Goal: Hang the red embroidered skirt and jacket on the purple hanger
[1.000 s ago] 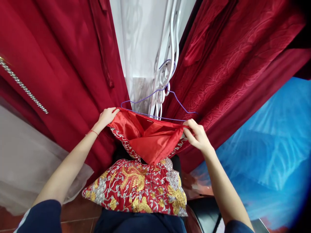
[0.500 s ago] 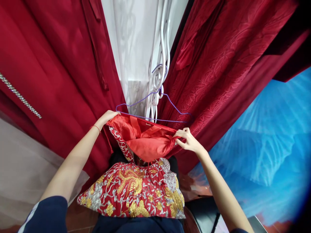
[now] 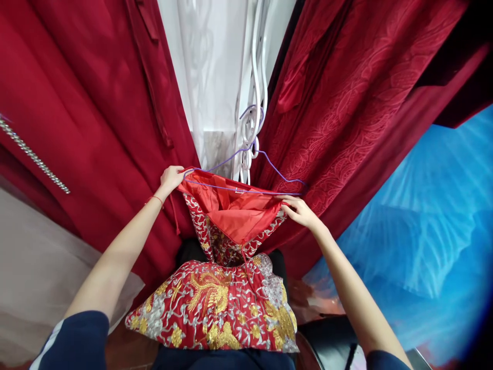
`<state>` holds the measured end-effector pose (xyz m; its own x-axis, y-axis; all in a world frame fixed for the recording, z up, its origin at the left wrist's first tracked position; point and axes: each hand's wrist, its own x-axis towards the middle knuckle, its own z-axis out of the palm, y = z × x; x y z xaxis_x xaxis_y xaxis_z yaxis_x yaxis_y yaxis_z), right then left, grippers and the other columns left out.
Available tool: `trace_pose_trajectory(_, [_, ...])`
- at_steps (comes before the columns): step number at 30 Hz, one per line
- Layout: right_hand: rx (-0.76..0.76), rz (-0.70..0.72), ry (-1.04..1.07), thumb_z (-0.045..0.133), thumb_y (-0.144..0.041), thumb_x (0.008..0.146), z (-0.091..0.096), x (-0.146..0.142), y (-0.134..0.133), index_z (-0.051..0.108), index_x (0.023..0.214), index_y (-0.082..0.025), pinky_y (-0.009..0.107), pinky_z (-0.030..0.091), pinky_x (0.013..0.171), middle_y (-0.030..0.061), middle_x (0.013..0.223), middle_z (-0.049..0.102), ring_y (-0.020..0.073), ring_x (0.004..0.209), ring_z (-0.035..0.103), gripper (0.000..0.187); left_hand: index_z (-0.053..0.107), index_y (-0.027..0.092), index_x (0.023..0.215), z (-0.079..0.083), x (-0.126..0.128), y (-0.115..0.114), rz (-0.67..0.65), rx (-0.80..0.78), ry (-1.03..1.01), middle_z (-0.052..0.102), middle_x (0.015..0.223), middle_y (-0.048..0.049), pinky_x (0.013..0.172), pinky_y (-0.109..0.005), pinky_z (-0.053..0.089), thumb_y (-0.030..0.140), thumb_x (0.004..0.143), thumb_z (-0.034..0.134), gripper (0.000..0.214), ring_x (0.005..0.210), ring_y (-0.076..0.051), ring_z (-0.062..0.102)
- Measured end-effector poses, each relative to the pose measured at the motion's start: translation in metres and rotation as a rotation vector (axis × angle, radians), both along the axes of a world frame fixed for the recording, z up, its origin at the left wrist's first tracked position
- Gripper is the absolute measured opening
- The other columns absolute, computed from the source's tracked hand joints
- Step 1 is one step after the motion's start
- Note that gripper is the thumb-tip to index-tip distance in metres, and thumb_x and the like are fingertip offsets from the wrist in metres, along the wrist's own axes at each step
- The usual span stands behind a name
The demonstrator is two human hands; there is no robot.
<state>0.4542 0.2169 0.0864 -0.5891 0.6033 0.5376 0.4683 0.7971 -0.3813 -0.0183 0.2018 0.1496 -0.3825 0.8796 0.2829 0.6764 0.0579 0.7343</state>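
A red garment (image 3: 210,293) with gold and silver embroidery lies over my lap, its upper edge raised and spread so the plain red lining (image 3: 239,223) shows. My left hand (image 3: 172,178) pinches that edge at its left corner, by the left end of a purple wire hanger (image 3: 274,165). At the other corner, my right hand (image 3: 299,209) grips the edge with fingers bent, just below the hanger's right end. The hanger's lower bar crosses in front of the far edge of the lining. Its hook rests at the white scrollwork of a rack.
Dark red gowns (image 3: 88,103) hang on the left, and a patterned red gown (image 3: 362,97) hangs on the right. Between them stands the white metal rack (image 3: 254,67). Blue ruffled fabric (image 3: 419,231) fills the right side; pale sheer fabric (image 3: 46,267) is at lower left.
Both hands have lifted the garment's edge up toward the hanger. The hanger's lower bar, earlier beyond the edge, now overlaps the lining. More of the embroidered front below the opening shows.
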Motion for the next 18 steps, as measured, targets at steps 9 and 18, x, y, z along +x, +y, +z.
trace_pose_trajectory(9, [-0.073,-0.089,0.277,0.062,-0.049,0.088,0.007,0.056,0.001,0.078,0.082,-0.022,0.049,0.045,0.110,0.0108,0.133,0.064,0.0302,0.127,0.058,0.032,0.061,0.022,0.064,0.033,0.006,-0.014,-0.039,0.134,0.549,0.070,0.071,-0.0065,0.062,-0.029,0.030,0.071,0.084,0.050,0.054,0.073,-0.022,0.060])
trace_pose_trajectory(18, [-0.028,-0.261,0.415,0.065,-0.047,0.084,0.001,0.068,-0.005,0.075,0.077,-0.021,0.043,0.053,0.098,0.0105,0.118,0.066,0.0275,0.107,0.066,0.028,0.062,0.022,0.068,0.057,0.041,-0.032,-0.138,0.075,0.605,0.069,0.071,-0.0064,0.061,-0.029,0.030,0.060,0.088,0.048,0.046,0.072,-0.022,0.060])
